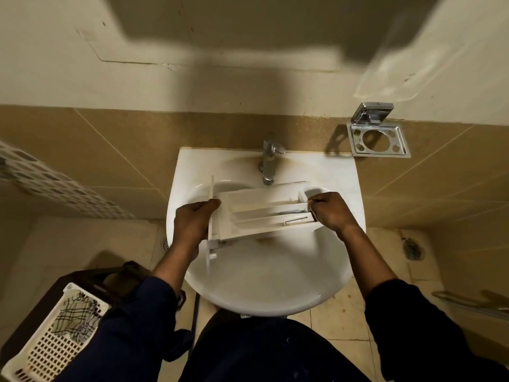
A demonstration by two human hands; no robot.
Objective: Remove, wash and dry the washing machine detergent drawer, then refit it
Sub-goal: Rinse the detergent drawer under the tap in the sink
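A white plastic detergent drawer [259,213] with several compartments hangs level over the bowl of a white washbasin [264,285], just below the spout. My left hand [192,224] grips its front panel end at the left. My right hand [332,213] grips the rear end at the right, fingers curled round the edge. A chrome tap [270,158] stands at the back of the basin; no water is seen running.
A chrome holder [378,140] is fixed to the tiled wall right of the tap. A white perforated basket [57,334] with a patterned cloth sits at lower left on a dark object. Floor drains [413,249] show beside the basin.
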